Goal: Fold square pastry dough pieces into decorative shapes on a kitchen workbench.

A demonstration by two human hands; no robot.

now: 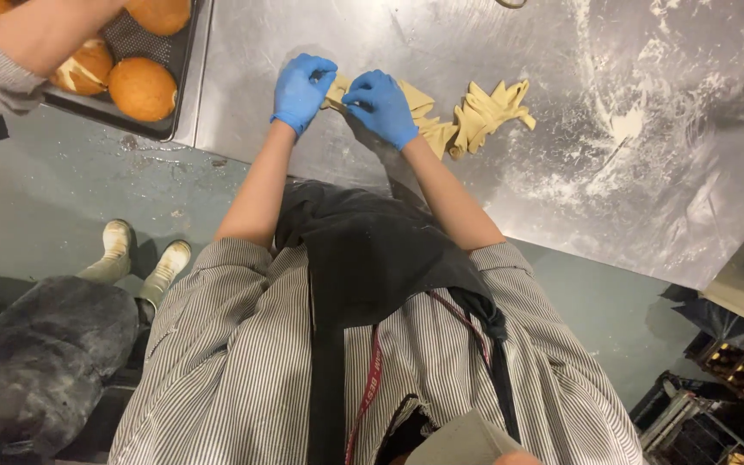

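Your left hand (303, 89), in a blue glove, curls its fingers closed over the near end of a pale yellow dough strip (415, 108) on the steel table (320, 34). Your right hand (381, 108), also blue-gloved, pinches the same strip just beside the left, thumb and fingers pressed together on it. Count: two gloved hands; one strip in hand; one further bundle of knotted dough (486, 112) lying just right of it, touching its far end. A dusting of flour (626, 125) marks the table farther right. At upper left, a dark tray (144, 127) holds browned round buns (141, 89); three show fully or nearly so, and another person's forearm (45, 30) crosses over them.
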